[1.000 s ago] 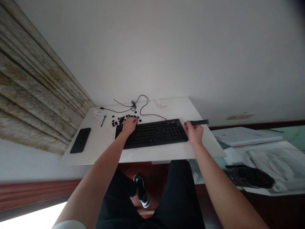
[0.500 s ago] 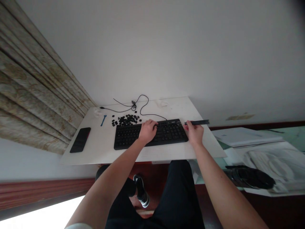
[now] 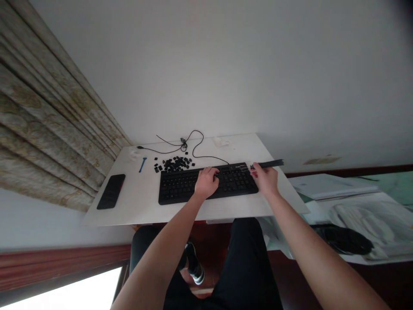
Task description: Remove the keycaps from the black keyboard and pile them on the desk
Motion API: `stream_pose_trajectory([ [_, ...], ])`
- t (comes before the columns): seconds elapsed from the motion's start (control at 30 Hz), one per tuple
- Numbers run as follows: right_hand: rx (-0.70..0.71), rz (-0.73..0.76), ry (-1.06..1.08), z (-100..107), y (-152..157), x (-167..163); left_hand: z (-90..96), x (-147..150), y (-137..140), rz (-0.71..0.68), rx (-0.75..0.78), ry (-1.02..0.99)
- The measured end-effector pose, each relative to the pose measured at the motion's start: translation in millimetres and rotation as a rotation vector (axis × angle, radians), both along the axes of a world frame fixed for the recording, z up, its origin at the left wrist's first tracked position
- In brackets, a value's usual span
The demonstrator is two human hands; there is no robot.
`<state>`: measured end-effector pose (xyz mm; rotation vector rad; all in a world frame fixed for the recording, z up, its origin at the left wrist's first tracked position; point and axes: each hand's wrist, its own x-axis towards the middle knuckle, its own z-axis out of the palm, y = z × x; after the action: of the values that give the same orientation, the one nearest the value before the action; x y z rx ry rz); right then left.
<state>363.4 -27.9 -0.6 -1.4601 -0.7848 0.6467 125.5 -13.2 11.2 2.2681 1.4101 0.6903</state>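
Evidently, the white table (image 3: 142, 196) bears all items under review, lying beneath both grips. The black keyboard (image 3: 232, 181) rests flat on it, directly under the left hand (image 3: 207, 181), its right end just beside the right hand (image 3: 265, 178); no restraint is visible, so an uneven push from the left hand could skew it. The black cable (image 3: 183, 144) leaves its far edge and lies loosely coiled beyond the left hand's grip; a snag there could drag the keyboard. The phone (image 3: 111, 191) lies well apart, to the left of the left hand, and presents little hazard. The right hand is closed round a slim black tool (image 3: 271, 164), whose wire loops (image 3: 244, 168) project left from that grip at the keyboard's far right corner; careless lowering could bend them or scratch the surface. The left hand's fingers are curled over the keyboard; whether they pinch anything cannot be told. The blue tool (image 3: 142, 164) lies farther left, short of the cable's plug. The loose keycaps (image 3: 177, 163) lie heaped beyond and left of the left hand, near the keyboard's far edge; a stray sweep of that hand could scatter them, and their smallness invites loss.
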Motion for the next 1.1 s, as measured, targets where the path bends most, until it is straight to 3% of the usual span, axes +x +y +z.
stream_pose_trajectory([
  [0.13, -0.045, 0.3, -0.188, 24, -3, -31, -0.1, 0, 0, -0.016, -0.008, -0.004],
  [0.23, -0.124, 0.408, -0.304, 38, -1, -50, 1.2, -1, 0, -0.021, -0.01, 0.01],
  [0.37, -0.217, 0.451, -0.417, 45, 5, -61, 3.8, -1, -1, -0.042, -0.003, 0.031],
  [0.67, -0.25, 0.51, -0.663, 48, 10, -68, 5.1, -1, -4, -0.069, 0.02, 0.074],
  [1.1, -0.298, 0.531, -0.78, 45, 12, -75, -0.4, 0, 0, -0.059, 0.045, 0.148],
])
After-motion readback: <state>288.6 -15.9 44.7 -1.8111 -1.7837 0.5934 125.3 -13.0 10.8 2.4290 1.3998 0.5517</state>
